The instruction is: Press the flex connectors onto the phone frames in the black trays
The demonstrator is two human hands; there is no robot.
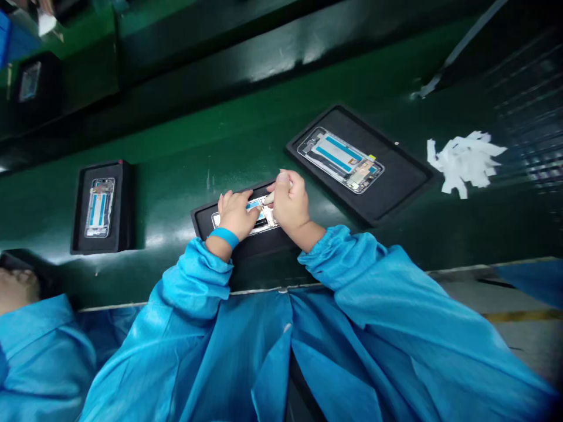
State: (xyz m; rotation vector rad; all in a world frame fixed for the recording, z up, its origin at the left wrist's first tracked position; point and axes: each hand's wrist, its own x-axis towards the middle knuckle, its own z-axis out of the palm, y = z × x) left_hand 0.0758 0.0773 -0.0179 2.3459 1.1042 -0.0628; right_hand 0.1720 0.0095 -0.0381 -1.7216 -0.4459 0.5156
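Note:
An opened smartphone [253, 206] lies in a black foam tray [201, 220] on the bench before me, its inner boards and blue strips showing. My left hand [237, 212] rests across the phone's left part, fingers spread, with a blue band round the wrist. Over the phone's right part, my right hand [291, 202] is closed round a pale, pointed stick-like tool [269, 199]. The tool's tip points down at the phone's inside, close to my left thumb. Both hands cover much of the phone, and most of the tool is hidden in my fist.
To the right, another opened phone [341, 158] lies in a larger black tray [396, 181]. Beyond it sits a pile of white strips [468, 161]. On the left stands a black tray [125, 205] with a phone [100, 208]. A co-worker's hand [17, 290] shows at far left.

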